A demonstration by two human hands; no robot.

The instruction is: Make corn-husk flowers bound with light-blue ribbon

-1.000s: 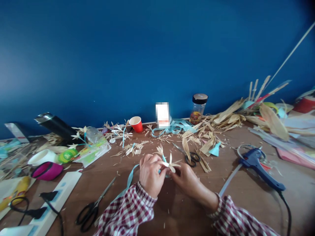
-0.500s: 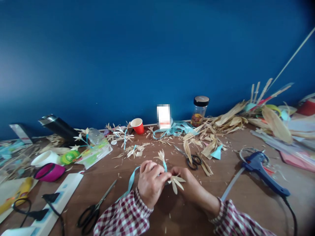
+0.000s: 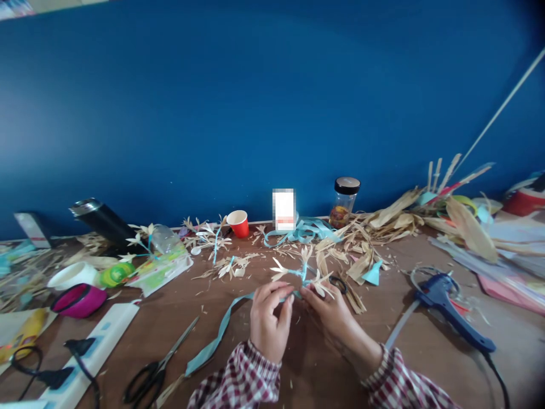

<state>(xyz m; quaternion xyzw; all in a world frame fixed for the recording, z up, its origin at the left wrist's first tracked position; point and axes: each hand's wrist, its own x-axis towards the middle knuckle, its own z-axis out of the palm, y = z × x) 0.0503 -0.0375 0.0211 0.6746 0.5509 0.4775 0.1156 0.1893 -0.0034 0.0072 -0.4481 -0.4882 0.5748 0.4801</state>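
Observation:
Between my hands stands a small branched spray of pale corn-husk flowers (image 3: 305, 255) on a light-blue wrapped stem. My right hand (image 3: 332, 312) pinches the stem low down, beneath a flower that spreads over its fingers. In my left hand (image 3: 271, 318) a light-blue ribbon (image 3: 223, 324) is held between thumb and fingers. Its band runs from the stem through that hand and trails left to the table near my sleeve. Black-handled scissors (image 3: 159, 363) lie on the left. A second pair of scissors (image 3: 338, 284) lies partly hidden behind the flowers.
A blue glue gun (image 3: 451, 312) rests at right, its cord trailing forward. At left are a white power strip (image 3: 100, 352) and a magenta band (image 3: 80, 299). Along the blue wall stand a red paper cup (image 3: 238, 224), a lidded jar (image 3: 344, 201) and corn husks (image 3: 392, 218).
My left hand has moved a little away from the stem, drawing the ribbon out leftward. The flower spray has turned and now shows several blooms. The view has tilted slightly up.

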